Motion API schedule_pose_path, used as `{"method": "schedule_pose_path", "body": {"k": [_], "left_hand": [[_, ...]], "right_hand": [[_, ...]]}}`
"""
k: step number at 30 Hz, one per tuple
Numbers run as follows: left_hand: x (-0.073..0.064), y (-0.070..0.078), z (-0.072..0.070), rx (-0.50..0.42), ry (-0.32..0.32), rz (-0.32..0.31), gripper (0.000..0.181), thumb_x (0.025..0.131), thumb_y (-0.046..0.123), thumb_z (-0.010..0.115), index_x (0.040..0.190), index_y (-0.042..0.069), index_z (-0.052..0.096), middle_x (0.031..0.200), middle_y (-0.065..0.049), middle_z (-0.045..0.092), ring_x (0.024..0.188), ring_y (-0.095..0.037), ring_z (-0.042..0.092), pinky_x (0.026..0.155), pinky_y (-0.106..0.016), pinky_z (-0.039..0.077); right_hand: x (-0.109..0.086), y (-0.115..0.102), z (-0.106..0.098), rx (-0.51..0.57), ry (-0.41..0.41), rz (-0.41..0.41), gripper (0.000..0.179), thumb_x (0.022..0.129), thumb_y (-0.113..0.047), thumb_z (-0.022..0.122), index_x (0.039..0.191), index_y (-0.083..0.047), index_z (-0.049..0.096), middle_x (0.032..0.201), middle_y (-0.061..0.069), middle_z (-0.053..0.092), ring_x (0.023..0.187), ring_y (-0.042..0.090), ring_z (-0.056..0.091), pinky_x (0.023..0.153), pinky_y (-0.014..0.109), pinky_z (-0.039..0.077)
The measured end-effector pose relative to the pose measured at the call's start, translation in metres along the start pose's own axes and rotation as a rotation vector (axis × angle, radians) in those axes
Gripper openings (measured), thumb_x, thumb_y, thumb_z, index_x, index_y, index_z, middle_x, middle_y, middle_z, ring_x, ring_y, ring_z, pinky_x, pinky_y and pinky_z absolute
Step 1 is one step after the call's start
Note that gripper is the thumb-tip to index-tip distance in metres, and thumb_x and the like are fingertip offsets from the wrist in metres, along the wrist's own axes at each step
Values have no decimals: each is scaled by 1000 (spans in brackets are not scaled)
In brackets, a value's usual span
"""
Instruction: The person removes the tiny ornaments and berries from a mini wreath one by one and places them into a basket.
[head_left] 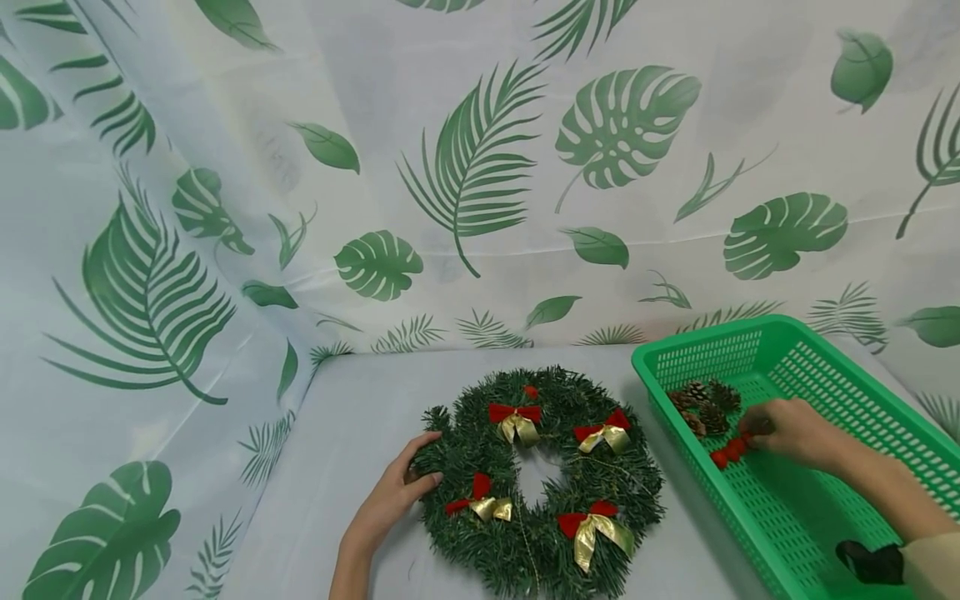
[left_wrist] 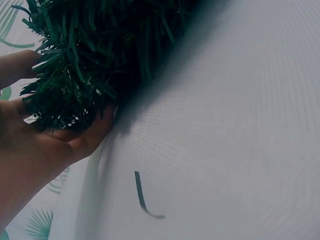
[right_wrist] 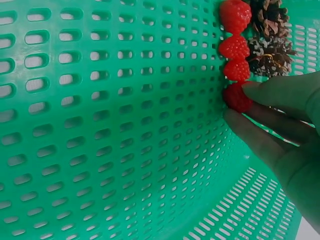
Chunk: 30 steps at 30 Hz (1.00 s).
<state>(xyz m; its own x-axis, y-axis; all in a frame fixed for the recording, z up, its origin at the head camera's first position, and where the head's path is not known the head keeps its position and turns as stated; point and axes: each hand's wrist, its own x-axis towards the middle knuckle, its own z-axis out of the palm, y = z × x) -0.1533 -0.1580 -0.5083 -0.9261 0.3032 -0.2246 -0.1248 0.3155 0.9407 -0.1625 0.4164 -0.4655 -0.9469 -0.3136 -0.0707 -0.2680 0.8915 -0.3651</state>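
Note:
A green wreath (head_left: 465, 542) with red-and-gold bows (head_left: 596, 533) lies on the white-covered table. My left hand (head_left: 395, 492) grips its left edge, with thumb and fingers round the needles; some fingertips are hidden in the greenery. In the right wrist view, my right hand (right_wrist: 285, 120) pinches a red artificial raspberry (right_wrist: 237, 97) between thumb and finger. It is inside the green basket (head_left: 750, 533). More red raspberries (right_wrist: 235, 47) line up beside that one, along the basket's side. Pine cones (head_left: 708, 404) lie close by at the basket's far left end.
A small red piece (head_left: 531, 391) sits at the top of the wreath. The basket stands to the right of the wreath, its long rim beside it. A leaf-patterned curtain (head_left: 480, 208) hangs behind the table. One loose green needle (left_wrist: 141, 196) lies on the cloth.

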Motion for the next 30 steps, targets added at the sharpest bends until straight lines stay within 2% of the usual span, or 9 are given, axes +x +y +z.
{"method": "schedule_pose_path", "body": {"k": [8, 15, 22, 30], "left_hand": [[3, 0, 1, -16, -4, 4, 66, 98, 28, 70, 156, 30, 42, 154, -12, 42, 74, -19, 38, 67, -38, 37], [2, -2, 1, -12, 4, 4, 66, 97, 28, 70, 157, 32, 41, 166, -10, 29, 83, -21, 45, 79, -41, 39], [3, -4, 1, -13, 0, 6, 66, 97, 28, 71, 156, 32, 42, 165, -11, 31, 80, -20, 43, 76, -40, 38], [5, -6, -1, 20, -4, -2, 65, 97, 33, 71, 155, 35, 42, 167, -10, 28, 86, -21, 48, 85, -41, 41]], "right_hand": [[-3, -1, -2, 14, 0, 2, 13, 83, 0, 77, 95, 2, 76, 86, 6, 75, 73, 17, 68, 63, 29, 56], [-5, -4, -6, 12, 37, -8, 16, 81, 7, 74, 96, 1, 76, 88, 8, 75, 74, 18, 68, 62, 26, 54], [-4, -11, -13, 5, 74, -6, 19, 82, 8, 74, 100, 3, 76, 90, 10, 75, 74, 20, 69, 60, 26, 53], [3, -32, -19, -5, 135, -64, 19, 84, 3, 74, 103, 0, 77, 92, 8, 76, 76, 14, 68, 62, 27, 52]]}}
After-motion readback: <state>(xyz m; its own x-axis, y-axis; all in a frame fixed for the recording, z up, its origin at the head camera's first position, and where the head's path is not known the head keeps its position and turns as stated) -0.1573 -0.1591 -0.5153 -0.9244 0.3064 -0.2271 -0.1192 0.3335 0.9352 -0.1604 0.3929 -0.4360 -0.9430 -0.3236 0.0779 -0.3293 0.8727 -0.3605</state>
